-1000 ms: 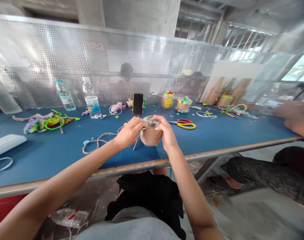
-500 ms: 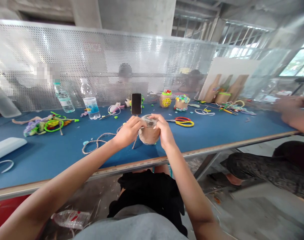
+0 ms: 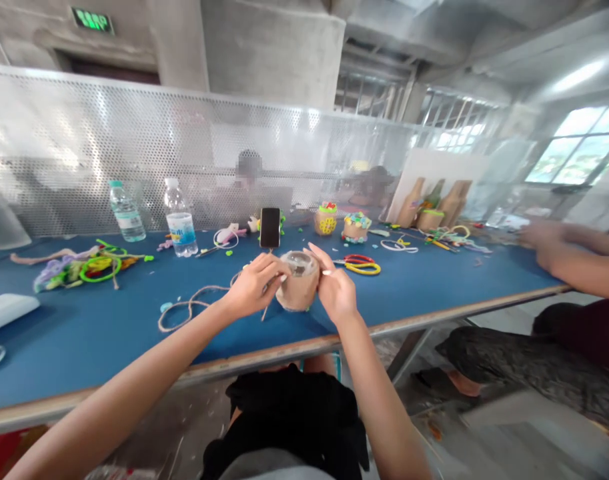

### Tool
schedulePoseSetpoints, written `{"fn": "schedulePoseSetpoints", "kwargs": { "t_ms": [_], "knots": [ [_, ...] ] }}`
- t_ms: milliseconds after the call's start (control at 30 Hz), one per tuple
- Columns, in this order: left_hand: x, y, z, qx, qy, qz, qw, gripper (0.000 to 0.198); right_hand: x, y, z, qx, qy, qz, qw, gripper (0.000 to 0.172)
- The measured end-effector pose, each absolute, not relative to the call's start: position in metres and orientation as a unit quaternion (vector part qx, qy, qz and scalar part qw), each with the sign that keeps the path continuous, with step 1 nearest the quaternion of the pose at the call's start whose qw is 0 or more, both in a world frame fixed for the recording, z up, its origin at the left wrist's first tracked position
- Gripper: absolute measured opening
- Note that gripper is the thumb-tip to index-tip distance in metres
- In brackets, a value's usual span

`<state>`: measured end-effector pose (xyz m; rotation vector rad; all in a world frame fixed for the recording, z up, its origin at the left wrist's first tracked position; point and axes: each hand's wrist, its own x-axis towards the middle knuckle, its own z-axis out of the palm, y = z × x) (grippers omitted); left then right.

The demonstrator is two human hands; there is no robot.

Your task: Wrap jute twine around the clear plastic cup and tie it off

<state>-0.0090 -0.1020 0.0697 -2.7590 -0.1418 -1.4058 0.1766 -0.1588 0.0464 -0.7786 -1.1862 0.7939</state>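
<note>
A glass jar [image 3: 297,293] wrapped in tan twine stands between my hands near the table's front edge, its open mouth facing up. My left hand [image 3: 254,283] is closed in a pinch at the left of the rim. Tan twine [image 3: 190,303] loops over the table and leads up to those fingers, and a short strand hangs under them; the exact pinch point is hidden. Against the jar's right side rests my right hand [image 3: 337,288], thumb and fingers around the wall, steadying it. Behind the jar a dark-screened phone [image 3: 269,227] stands upright.
Yellow-and-red-handled scissors [image 3: 361,265] lie to the right. Two decorated jars [image 3: 326,220] stand behind. Water bottles [image 3: 181,227] and a colourful craft pile [image 3: 84,265] are at left. Wrapped bottles [image 3: 411,203] stand at the back right, near another person's hands [image 3: 549,243].
My right fingers have moved off the jar's top to its right side, showing more of the mouth. My left hand stays by the rim. The camera view has tilted upward.
</note>
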Motion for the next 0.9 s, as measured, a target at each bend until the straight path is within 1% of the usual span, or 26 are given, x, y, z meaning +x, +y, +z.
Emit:
{"fn": "schedulePoseSetpoints", "kwargs": {
  "t_ms": [67, 167, 267, 367, 500, 700, 900],
  "knots": [
    [-0.010, -0.103, 0.070, -0.879, -0.064, -0.472, -0.033, 0.014, 0.180, -0.157, 0.045, -0.388, -0.496, 0.332, 0.702, 0.060],
    [-0.007, -0.101, 0.066, -0.844, -0.104, -0.521, -0.072, 0.013, 0.174, -0.152, 0.044, -0.455, -0.483, 0.238, 0.709, 0.057],
    [0.000, -0.094, 0.060, -0.820, -0.155, -0.541, -0.102, 0.029, 0.164, -0.149, 0.044, -0.488, -0.501, 0.171, 0.694, 0.061],
    [0.007, -0.084, 0.056, -0.831, -0.175, -0.498, -0.175, 0.046, 0.157, -0.148, 0.042, -0.503, -0.502, 0.148, 0.688, 0.061],
    [0.010, -0.076, 0.054, -0.851, -0.164, -0.436, -0.243, 0.056, 0.156, -0.147, 0.038, -0.521, -0.505, 0.134, 0.675, 0.062],
    [0.006, -0.071, 0.052, -0.865, -0.163, -0.416, -0.230, 0.061, 0.153, -0.148, 0.035, -0.539, -0.490, 0.113, 0.676, 0.062],
    [0.005, -0.071, 0.053, -0.876, -0.183, -0.394, -0.207, 0.068, 0.153, -0.149, 0.034, -0.525, -0.498, 0.091, 0.684, 0.062]
  ]
}}
